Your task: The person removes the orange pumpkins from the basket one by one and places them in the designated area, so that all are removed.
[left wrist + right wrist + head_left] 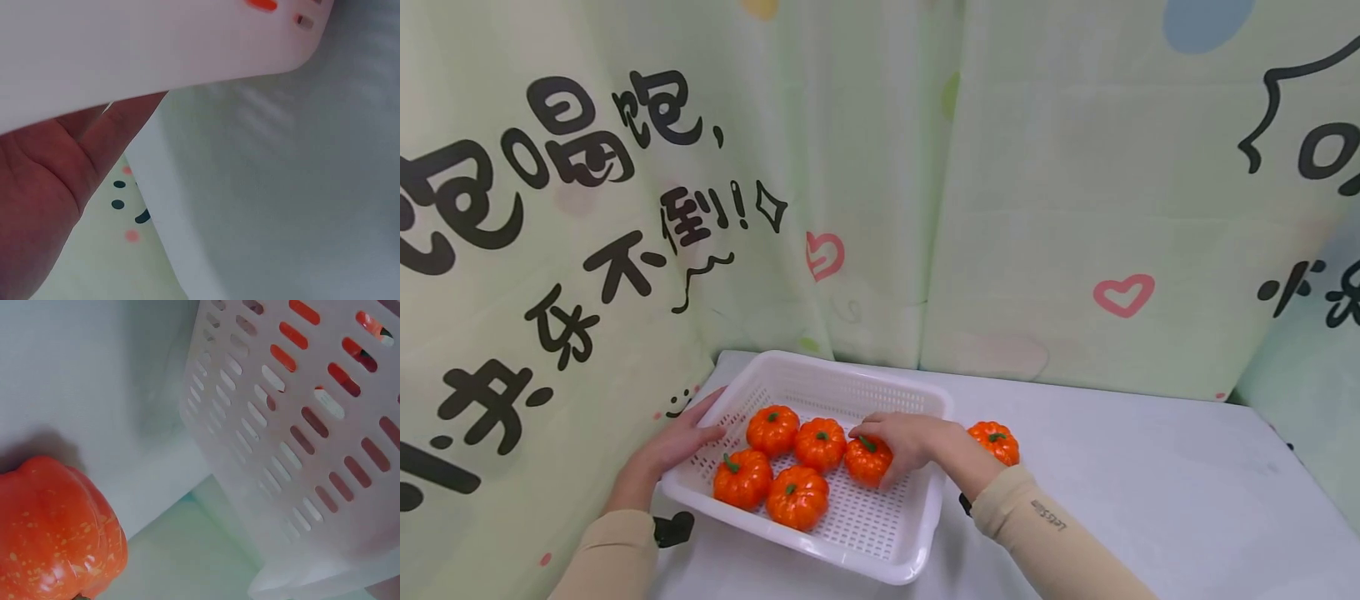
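Note:
A white plastic basket (pixel 865 575) with slotted walls stands on the table and holds several small orange pumpkins (pixel 797 497). My left hand (pixel 679 437) holds the basket's left rim, thumb over the edge and fingers along the outside. In the left wrist view, part of that hand (pixel 47 194) is hidden behind the basket wall (pixel 156 50). Inside the basket, my right hand (pixel 904 442) grips the rightmost pumpkin (pixel 867 463) from above. Another pumpkin (pixel 996 442) sits on the table outside, right of the basket, partly behind my right forearm; it also shows in the right wrist view (pixel 59 531).
The white table (pixel 1150 492) extends to the right of the basket. A pale green printed curtain (pixel 1015 208) hangs behind the table and along its left and right sides. The basket's slotted side (pixel 269 444) stands near the right wrist.

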Motion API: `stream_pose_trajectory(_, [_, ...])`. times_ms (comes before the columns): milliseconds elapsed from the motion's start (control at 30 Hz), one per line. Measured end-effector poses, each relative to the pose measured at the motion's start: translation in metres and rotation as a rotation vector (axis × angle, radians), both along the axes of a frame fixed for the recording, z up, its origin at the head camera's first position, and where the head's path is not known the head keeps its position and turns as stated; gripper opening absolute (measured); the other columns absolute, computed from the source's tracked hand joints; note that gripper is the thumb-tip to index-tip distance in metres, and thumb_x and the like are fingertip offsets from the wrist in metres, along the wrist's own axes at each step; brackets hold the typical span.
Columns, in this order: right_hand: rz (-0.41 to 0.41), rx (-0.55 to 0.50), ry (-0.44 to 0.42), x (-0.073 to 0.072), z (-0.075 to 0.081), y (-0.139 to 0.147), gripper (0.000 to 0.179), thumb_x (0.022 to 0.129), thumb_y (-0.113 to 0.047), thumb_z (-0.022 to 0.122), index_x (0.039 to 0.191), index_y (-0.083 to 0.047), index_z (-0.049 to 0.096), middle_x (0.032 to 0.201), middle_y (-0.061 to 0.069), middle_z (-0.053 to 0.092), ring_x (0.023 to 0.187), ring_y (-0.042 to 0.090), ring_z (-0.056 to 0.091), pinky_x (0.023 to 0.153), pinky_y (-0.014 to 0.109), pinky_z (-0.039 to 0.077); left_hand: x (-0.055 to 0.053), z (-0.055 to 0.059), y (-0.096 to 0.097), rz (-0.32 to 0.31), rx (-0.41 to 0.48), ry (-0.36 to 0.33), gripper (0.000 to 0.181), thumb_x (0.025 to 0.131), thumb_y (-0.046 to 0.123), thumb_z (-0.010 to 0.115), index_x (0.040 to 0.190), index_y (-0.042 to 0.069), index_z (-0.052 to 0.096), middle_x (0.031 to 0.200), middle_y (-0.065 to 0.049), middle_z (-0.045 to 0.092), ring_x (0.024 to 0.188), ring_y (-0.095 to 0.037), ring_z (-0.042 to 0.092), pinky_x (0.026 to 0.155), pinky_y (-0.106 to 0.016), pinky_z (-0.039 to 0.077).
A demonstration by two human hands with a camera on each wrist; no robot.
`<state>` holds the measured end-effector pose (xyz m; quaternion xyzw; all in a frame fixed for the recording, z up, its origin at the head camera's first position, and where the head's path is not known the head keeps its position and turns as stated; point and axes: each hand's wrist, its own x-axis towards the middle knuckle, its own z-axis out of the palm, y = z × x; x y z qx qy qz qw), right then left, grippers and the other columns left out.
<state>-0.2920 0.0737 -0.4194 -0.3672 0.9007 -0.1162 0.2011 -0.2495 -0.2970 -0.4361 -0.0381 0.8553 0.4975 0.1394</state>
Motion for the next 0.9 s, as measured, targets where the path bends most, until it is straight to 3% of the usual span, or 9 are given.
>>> stream_pose_trajectory(333, [-0.031,0.004,-0.018,0.003,-0.001,-0.002,0.071,0.078,-0.02,0.086,0.142,-0.027,0.058,0.143,-0.004,0.053,0.127,0.02,0.051,0.106,0.044,0.045,-0.002,0.001,0.001,-0.031,-0.006,0.013,0.074,0.102,0.022,0.055,0.164,0.021,0.014,0.157,-0.03,0.023,0.105,-0.035,0.062,0.074,-0.047,0.06])
stream_pose_trajectory(500, [-0.008,-0.034,0.002,0.001,0.002,0.001,0.069,0.078,-0.017,0.086,0.141,-0.024,0.058,0.139,-0.004,0.055,0.125,0.02,0.052,0.105,0.042,0.045,-0.003,0.0,0.001,-0.022,-0.02,0.007,0.074,0.102,0.022,0.056,0.164,0.022,0.015,0.158,-0.029,0.023,0.108,-0.038,0.06,0.074,-0.047,0.06])
stream_pose_trajectory(900, [0.009,-0.22,0.004,-0.006,0.036,0.019,0.065,0.082,-0.017,0.082,0.142,-0.017,0.056,0.138,-0.002,0.054,0.122,0.019,0.051,0.099,0.038,0.049,0.001,0.002,0.001,-0.009,-0.035,0.005,0.075,0.102,0.022,0.055,0.164,0.021,0.014,0.159,-0.029,0.02,0.112,-0.041,0.058,0.075,-0.046,0.06])
